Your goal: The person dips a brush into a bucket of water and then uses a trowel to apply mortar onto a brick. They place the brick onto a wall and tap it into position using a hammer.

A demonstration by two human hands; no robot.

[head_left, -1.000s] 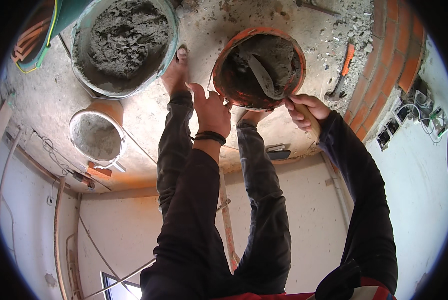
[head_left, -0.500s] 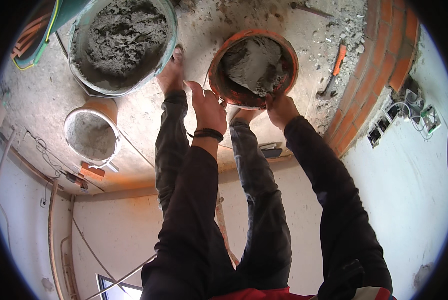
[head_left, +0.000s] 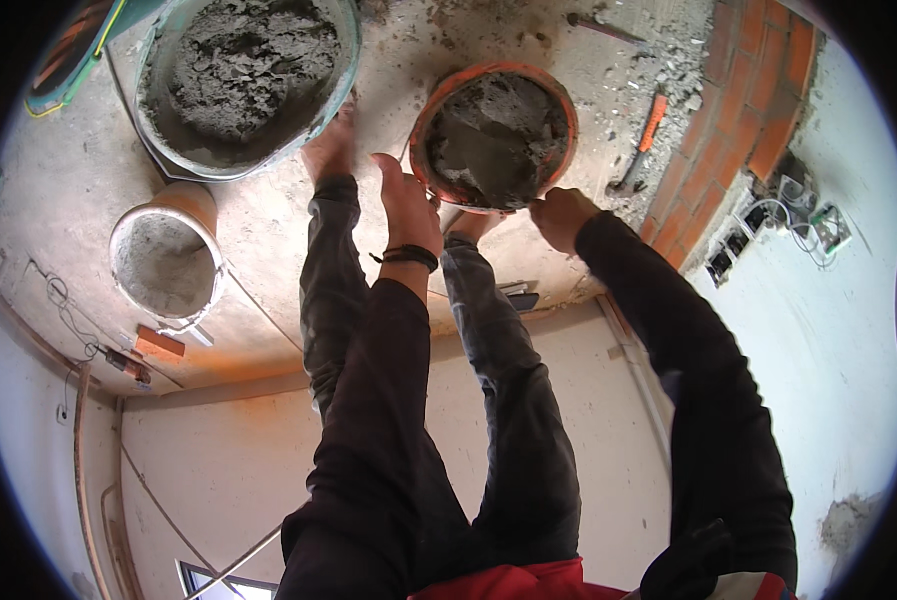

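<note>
An orange rubber bowl [head_left: 548, 95] half full of grey mortar sits on the dusty floor in front of my bare feet. My left hand [head_left: 404, 205], with a dark band at the wrist, grips the bowl's left rim. At the lower right rim, my right hand [head_left: 560, 216] closes on the edge. No tool shows in the bowl or in either hand. Both of my arms are in dark sleeves, and my dark trouser legs run down the middle of the picture.
A large grey-green tub [head_left: 340, 90] of mortar stands at the upper left, with a smaller orange-and-white bucket [head_left: 200, 205] below it. An orange-handled hammer [head_left: 642, 138] lies by the red brick wall [head_left: 758, 110]. Wall boxes with loose wires [head_left: 783, 215] sit at the right.
A second ago my right hand held a trowel inside the bowl; now the trowel is out of sight and that hand grips the rim. My left hand stayed at the left rim.
</note>
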